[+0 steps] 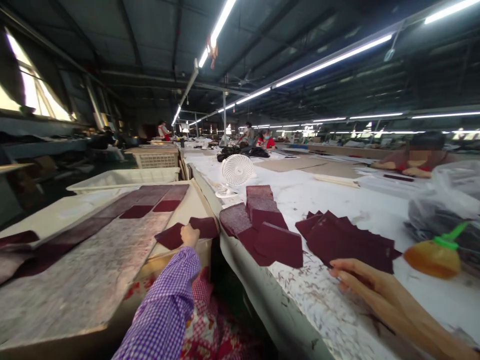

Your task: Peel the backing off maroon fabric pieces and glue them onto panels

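My left hand, at the end of a purple checked sleeve, reaches out to the left board and closes on a dark maroon fabric piece lying near the board's right edge. My right hand rests on the white table with its fingers stretched flat, fingertips touching the near edge of a fanned spread of maroon pieces. Between the two hands, stacks of maroon pieces lie at the table's left edge.
A long board on the left carries rows of laid-out maroon pieces. A small white fan stands farther up the table. An orange bottle with a green cap and a plastic bag lie at right. Other people work at distant tables.
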